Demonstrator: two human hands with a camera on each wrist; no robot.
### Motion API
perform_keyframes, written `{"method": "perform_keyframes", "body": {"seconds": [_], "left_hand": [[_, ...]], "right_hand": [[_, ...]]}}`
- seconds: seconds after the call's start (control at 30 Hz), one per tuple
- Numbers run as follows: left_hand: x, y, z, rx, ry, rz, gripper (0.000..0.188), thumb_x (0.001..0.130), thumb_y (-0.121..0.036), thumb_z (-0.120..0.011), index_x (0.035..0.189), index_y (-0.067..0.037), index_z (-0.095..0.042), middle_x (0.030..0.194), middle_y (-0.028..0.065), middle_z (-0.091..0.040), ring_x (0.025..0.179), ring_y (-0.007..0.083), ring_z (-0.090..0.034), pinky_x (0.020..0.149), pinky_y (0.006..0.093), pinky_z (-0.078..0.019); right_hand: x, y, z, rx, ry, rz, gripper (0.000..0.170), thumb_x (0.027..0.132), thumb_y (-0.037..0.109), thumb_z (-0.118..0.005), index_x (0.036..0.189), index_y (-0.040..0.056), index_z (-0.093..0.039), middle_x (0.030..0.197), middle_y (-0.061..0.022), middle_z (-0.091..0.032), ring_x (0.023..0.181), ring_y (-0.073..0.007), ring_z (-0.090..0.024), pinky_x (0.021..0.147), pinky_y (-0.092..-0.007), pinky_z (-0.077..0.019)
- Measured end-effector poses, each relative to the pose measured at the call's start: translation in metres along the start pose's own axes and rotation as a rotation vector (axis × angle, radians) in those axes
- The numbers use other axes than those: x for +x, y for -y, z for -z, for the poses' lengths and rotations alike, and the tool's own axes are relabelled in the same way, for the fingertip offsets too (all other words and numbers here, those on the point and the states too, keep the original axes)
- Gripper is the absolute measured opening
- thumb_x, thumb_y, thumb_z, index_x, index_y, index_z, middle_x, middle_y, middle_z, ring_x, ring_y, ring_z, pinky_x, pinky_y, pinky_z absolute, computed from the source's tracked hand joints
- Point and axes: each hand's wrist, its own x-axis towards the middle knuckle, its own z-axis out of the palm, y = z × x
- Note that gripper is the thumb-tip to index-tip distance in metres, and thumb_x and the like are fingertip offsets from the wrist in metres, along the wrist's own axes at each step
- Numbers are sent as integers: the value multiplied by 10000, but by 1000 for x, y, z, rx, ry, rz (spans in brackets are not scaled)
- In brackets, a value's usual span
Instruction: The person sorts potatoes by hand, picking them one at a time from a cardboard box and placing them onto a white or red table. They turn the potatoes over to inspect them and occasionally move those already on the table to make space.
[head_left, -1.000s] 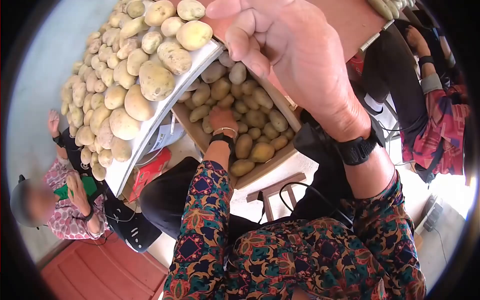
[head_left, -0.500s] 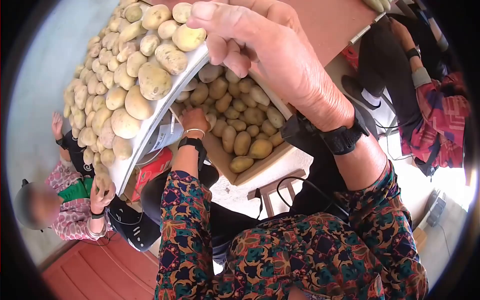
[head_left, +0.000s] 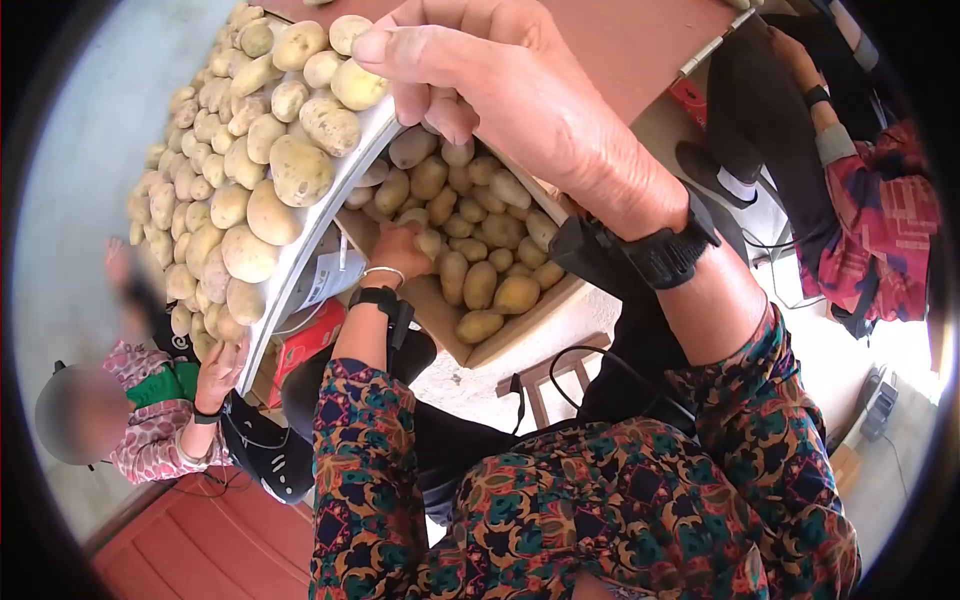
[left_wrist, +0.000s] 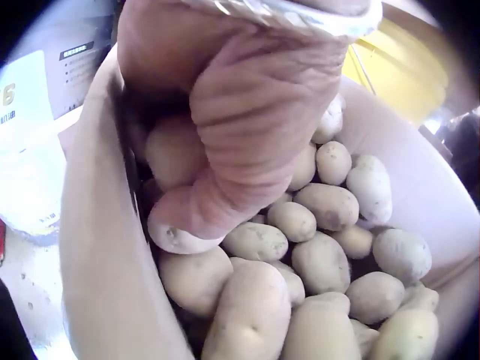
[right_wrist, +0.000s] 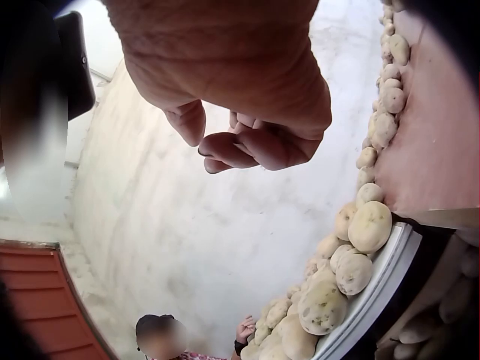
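My left hand [head_left: 400, 248] is down in a cardboard box [head_left: 480, 352] filled with potatoes [left_wrist: 319, 262]. In the left wrist view its thumb presses along a pale potato [left_wrist: 176, 238] by the box wall, and the other fingers are hidden behind the hand. My right hand [head_left: 500, 85] is raised above the box, near the corner of the white-edged table, with its fingers loosely bent. The right wrist view shows nothing between the thumb and fingers of that hand [right_wrist: 247, 112].
Many potatoes [head_left: 250, 253] are heaped along the white-edged table [head_left: 300, 235] at left. A reddish tabletop [head_left: 640, 50] adjoins it. Another person [head_left: 175, 420] is at left with a hand at the table edge; one more [head_left: 880, 240] sits at right. A wooden stool [head_left: 555, 380] stands below the box.
My left hand has moved from the middle of the box to its left side. My right hand has shifted left, still raised. The person at left has lowered a hand to the table edge.
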Motion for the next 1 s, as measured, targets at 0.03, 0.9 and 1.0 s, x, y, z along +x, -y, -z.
{"method": "perform_keyframes", "body": {"seconds": [0.03, 0.9, 1.0], "left_hand": [[-8, -8, 15, -238, 54, -4, 541, 621, -116, -715, 1153, -69, -631, 1088, 205, -614, 1005, 332, -621, 866, 370, -507], [-134, -3, 173, -1905, -428, -13, 344, 774, 2, -693, 1094, 10, -565, 990, 143, -674, 840, 219, -688, 622, 275, -552], [-109, 65, 187, -1764, -808, -14, 496, 794, -20, -677, 1237, 16, -456, 1039, 130, -654, 940, 199, -650, 708, 315, -543]], "right_hand": [[1, -7, 1, 0, 0, 6, 265, 956, 291, -572, 929, 29, -597, 729, -10, -582, 599, -63, -498, 547, -189, -390], [13, -39, -8, -502, -54, -192, 466, 905, 395, -599, 1056, -44, -643, 749, -54, -609, 547, -94, -498, 482, -265, -419], [9, -33, -13, -396, -81, -163, 483, 911, 412, -590, 1070, -40, -650, 745, -10, -594, 535, -60, -444, 466, -233, -369]]}}
